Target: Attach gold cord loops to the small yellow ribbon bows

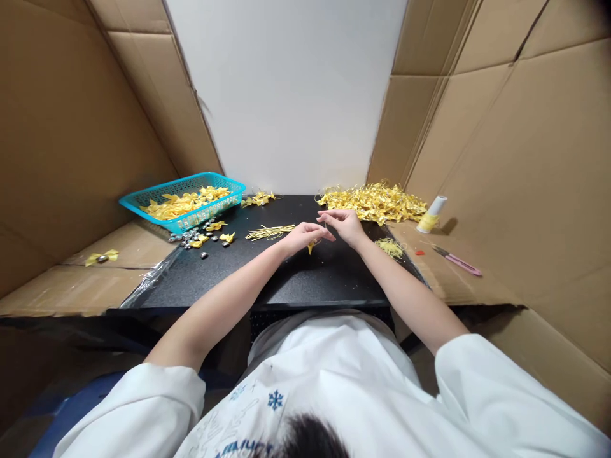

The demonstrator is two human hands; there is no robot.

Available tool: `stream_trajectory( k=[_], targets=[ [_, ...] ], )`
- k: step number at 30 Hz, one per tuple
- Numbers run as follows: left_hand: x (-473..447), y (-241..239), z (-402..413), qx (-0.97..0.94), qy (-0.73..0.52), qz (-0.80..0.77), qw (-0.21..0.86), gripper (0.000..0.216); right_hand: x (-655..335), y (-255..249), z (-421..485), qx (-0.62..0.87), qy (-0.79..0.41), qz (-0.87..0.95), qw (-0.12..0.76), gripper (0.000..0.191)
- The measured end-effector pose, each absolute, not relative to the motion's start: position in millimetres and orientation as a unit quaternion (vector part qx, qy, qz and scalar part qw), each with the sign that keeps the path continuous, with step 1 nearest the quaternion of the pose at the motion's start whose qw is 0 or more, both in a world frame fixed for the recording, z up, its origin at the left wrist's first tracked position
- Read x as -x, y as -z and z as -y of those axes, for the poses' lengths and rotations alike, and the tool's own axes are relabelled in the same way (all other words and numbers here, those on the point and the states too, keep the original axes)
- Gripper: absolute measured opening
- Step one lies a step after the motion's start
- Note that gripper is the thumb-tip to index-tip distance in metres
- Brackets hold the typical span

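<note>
My left hand (304,236) is closed in a pinch on a small yellow ribbon piece (312,245) just above the black table (286,280). My right hand (344,224) hovers close beside it, fingers pinched together on something thin I cannot make out. A bundle of gold wire ties (270,232) lies just left of my hands. A heap of yellow ribbon pieces (375,202) sits behind my right hand.
A turquoise basket (184,200) of yellow bows stands at the back left, with loose bows and small dark beads (198,238) before it. A spool of yellow thread (431,215) and a pink cutter (457,261) lie on cardboard at right. Cardboard walls enclose both sides.
</note>
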State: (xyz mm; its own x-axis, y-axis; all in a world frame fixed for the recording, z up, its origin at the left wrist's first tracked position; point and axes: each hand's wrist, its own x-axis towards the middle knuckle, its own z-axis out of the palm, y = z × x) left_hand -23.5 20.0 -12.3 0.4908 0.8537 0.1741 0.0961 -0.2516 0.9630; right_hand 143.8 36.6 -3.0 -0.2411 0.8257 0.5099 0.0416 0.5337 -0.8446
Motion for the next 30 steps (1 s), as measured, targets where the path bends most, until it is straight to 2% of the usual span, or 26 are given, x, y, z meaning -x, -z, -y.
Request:
stream_trajectory(
  k=[6,9,12,15,23,30],
  targets=[
    [18.9,11.2,-21.7,-0.584,-0.45,-0.344,0.581,0.031,-147.1,14.0,-45.8,0.436,-0.245,0.714,0.49,0.022],
    [18.7,10.0,-23.8,-0.529,-0.468,-0.36,0.609,0.024,-148.4,10.3,-39.8,0.398,-0.168,0.744,0.51,0.015],
    [18.5,10.5,-25.5,-0.505,-0.481,-0.373,0.612,0.018,-145.1,8.3,-32.2,0.351,-0.114,0.79,0.49,0.011],
    [17.9,12.3,-26.8,-0.496,-0.495,-0.386,0.6,0.016,-139.1,12.4,-28.2,0.373,-0.07,0.792,0.478,0.011],
    [17.5,15.6,-27.6,-0.476,-0.5,-0.381,0.614,0.017,-131.3,24.3,-23.6,0.445,0.005,0.745,0.497,0.012],
    [20.0,14.9,-26.2,-0.515,-0.463,-0.4,0.6,0.016,-134.1,21.8,-26.3,0.411,-0.02,0.778,0.475,0.015]
  ],
)
